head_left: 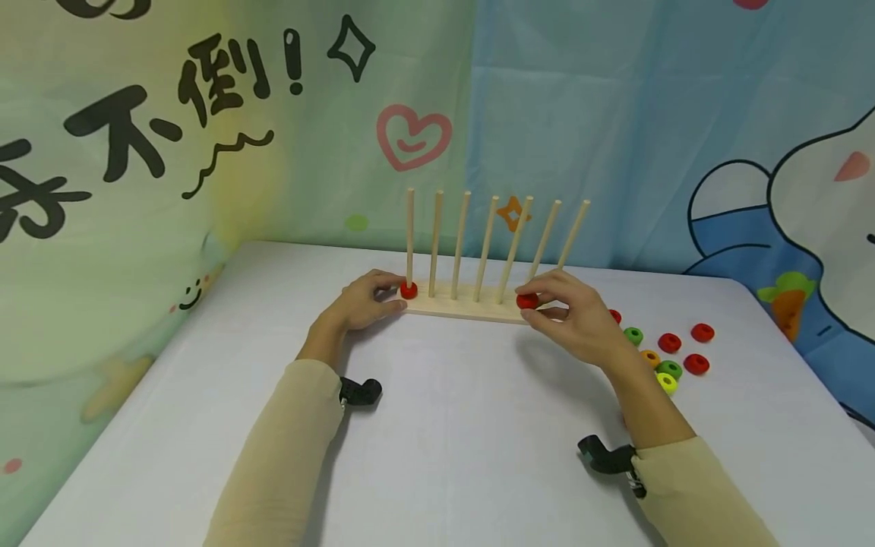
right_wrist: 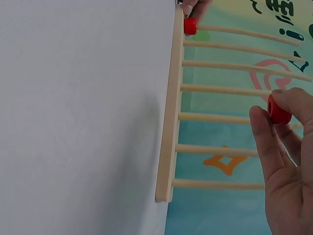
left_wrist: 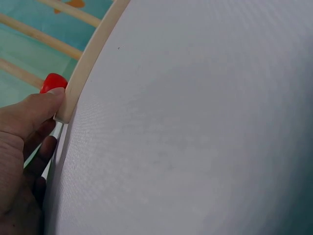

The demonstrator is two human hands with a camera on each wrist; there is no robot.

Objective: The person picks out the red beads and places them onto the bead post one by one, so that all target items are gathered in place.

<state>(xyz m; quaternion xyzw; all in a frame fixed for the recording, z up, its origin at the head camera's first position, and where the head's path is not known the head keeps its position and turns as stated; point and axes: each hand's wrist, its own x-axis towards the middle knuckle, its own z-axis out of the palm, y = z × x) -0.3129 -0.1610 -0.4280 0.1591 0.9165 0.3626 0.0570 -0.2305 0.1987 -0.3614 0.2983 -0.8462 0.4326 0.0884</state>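
On the table (head_left: 444, 441) sits the wooden stand (head_left: 465, 310) with tall pegs (head_left: 486, 251). My left hand (head_left: 365, 300) grips the stand's left end, which should stop wobbles. Near its right side, my right hand (head_left: 581, 315) pinches a red bead (head_left: 528, 301); best hold it flat, right over a peg.

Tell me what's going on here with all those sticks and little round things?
A person is using two hands. The right hand pinches a red bead, which isn't on a peg. The left hand holds the left end of a wooden stand with seven pegs. Another red bead sits at the bottom of the leftmost peg; the other pegs look bare. More beads, red, green, orange and yellow, lie on the right of the white table.
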